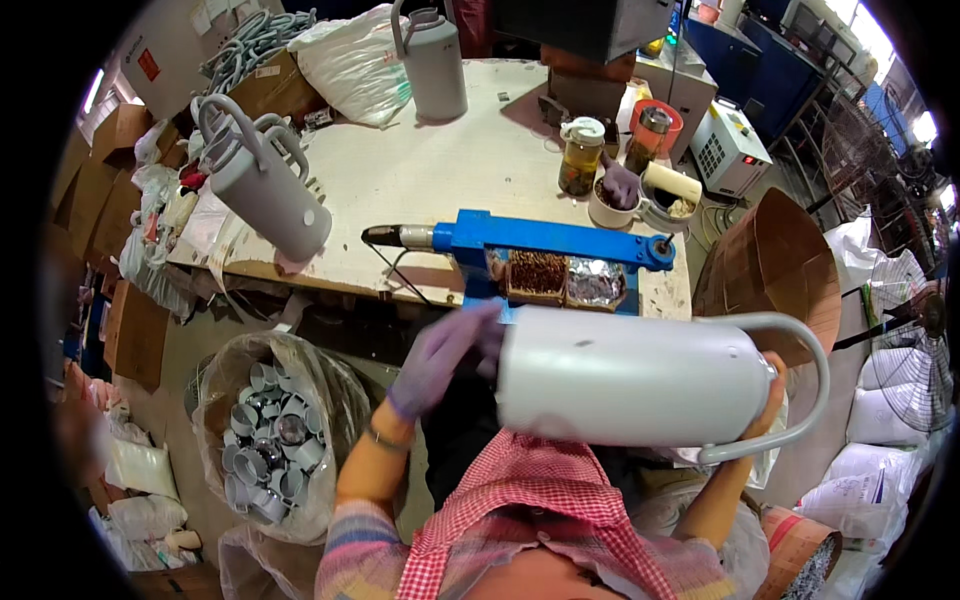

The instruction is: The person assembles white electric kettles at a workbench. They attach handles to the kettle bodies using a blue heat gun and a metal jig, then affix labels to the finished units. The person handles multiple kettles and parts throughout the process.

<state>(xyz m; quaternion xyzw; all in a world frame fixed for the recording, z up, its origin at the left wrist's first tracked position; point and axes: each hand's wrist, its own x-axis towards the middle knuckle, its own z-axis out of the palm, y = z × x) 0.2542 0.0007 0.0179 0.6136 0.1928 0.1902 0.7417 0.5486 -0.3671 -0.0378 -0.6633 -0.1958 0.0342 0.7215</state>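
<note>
A large light-grey vacuum flask (630,375) lies level across my lap in the air, with its looped grey handle (822,385) to the right. At that end my bare right hand (768,395) is wrapped around the flask's narrower end, its fingers partly hidden. My left hand (440,360), in a purple glove, is beside the other end with fingers stretched out; some fingertips are blurred and partly hidden, and whether they touch the flask I cannot tell. Just beyond the flask is a blue metal bench fixture (550,236) with a dark-tipped lever at its left.
Two more grey flasks (268,190) stand on the white-topped table (440,170). Jars and cups, including a lidded jar (581,158), crowd its right side. A plastic-lined bin (340,400) of grey parts sits at left; a brown barrel (770,270) and fan (915,310) are at right.
</note>
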